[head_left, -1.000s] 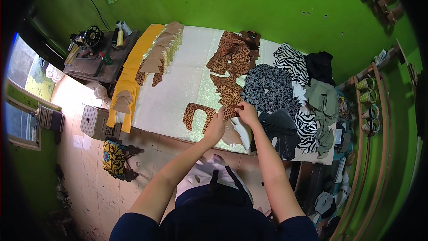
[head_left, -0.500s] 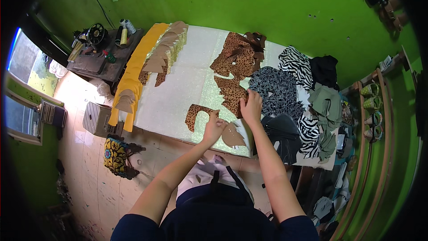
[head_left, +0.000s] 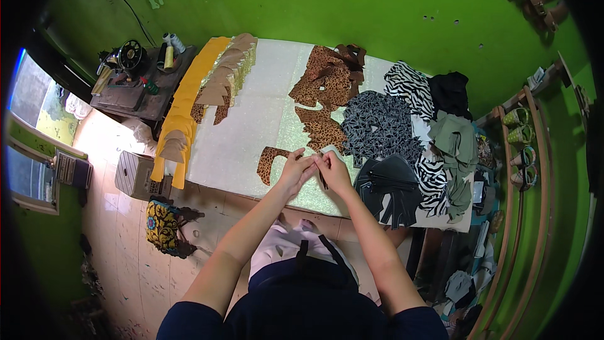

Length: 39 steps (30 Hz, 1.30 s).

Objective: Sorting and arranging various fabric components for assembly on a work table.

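My left hand (head_left: 296, 172) and my right hand (head_left: 333, 173) meet over the front of the white table. Their fingertips are pressed together around a thin cut piece (head_left: 328, 149); its pale edge shows above the right fingers and a dark sliver below. Most of it is hidden by the fingers. Beside my left hand lies a curved leopard-print piece (head_left: 267, 162). Beyond my right hand is a pile of leopard-print pieces (head_left: 322, 127), with more leopard print (head_left: 318, 85) farther back.
Yellow strips (head_left: 184, 116) with tan and glittery pieces (head_left: 225, 72) line the table's left side. At right lie black pieces (head_left: 393, 182), a dark patterned pile (head_left: 377, 126), zebra-print pieces (head_left: 409, 85) and olive cloth (head_left: 454, 141). A sewing machine (head_left: 129, 56) stands back left; a shoe rack (head_left: 538, 145) at right.
My right hand has drawn back from the leopard-print pile to meet my left hand. The tan piece that lay by the table's front edge no longer lies there.
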{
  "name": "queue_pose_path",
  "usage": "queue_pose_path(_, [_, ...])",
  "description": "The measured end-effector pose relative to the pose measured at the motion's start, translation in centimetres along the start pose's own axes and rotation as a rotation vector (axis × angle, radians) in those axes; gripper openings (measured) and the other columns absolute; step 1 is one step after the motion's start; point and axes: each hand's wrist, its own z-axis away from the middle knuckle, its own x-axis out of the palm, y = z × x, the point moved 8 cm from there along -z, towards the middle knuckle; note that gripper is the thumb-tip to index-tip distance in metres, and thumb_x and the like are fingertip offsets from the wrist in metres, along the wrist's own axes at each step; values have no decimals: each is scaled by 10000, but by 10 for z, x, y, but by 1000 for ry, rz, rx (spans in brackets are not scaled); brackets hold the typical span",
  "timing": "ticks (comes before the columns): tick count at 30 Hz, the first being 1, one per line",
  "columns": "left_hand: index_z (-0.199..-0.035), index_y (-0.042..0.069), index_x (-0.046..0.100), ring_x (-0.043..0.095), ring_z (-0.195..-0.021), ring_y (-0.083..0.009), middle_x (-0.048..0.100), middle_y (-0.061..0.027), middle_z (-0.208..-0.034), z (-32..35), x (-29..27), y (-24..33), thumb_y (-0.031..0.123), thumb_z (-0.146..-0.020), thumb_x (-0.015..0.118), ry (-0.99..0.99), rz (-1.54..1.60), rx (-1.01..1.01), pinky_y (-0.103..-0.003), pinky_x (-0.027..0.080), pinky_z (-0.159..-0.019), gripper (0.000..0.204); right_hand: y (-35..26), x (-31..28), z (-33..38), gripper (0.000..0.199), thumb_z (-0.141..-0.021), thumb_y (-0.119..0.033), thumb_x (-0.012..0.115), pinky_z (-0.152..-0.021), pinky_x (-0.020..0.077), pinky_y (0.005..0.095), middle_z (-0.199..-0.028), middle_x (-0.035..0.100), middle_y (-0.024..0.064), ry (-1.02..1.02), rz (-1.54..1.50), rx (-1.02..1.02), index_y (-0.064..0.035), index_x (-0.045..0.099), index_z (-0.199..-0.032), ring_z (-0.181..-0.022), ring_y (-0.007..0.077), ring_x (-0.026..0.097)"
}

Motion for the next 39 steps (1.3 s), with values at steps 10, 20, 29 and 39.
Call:
queue_pose_path(10, [-1218,-3,228,565,-803,-153,546,-121,-967,3,-11,-3,20,-815,558,72,-158,113,-231,491,-665,522,9,-8,11,254,-849,-277,519,-588,431,355,-766,595,148,-3,109,-53,-24,515,-855,-662,274,577])
queue_pose_path(20, [-1217,27,271,533,-726,-115,529,-77,-912,11,-14,2,114,-811,606,66,-377,309,-226,449,-589,534,-4,1,23,155,-836,-191,514,-607,432,372,-778,587,152,-123,138,-156,-45,511,-888,-689,314,568])
queue_pose_path(29, [-808,-17,610,534,-587,-153,556,-101,-617,25,0,11,239,-790,603,31,-970,527,-294,416,-549,256,1,0,28,171,-857,-190,488,-629,430,392,-788,585,160,-43,98,-266,-27,496,-908,-708,355,555])
queue_pose_path(39, [-807,-33,598,519,-594,-98,564,-56,-642,18,-10,-1,167,-808,598,48,-960,434,-254,422,-509,200,16,-2,29,171,-863,-199,487,-607,436,401,-766,590,188,-48,45,-110,-34,490,-910,-679,362,566])
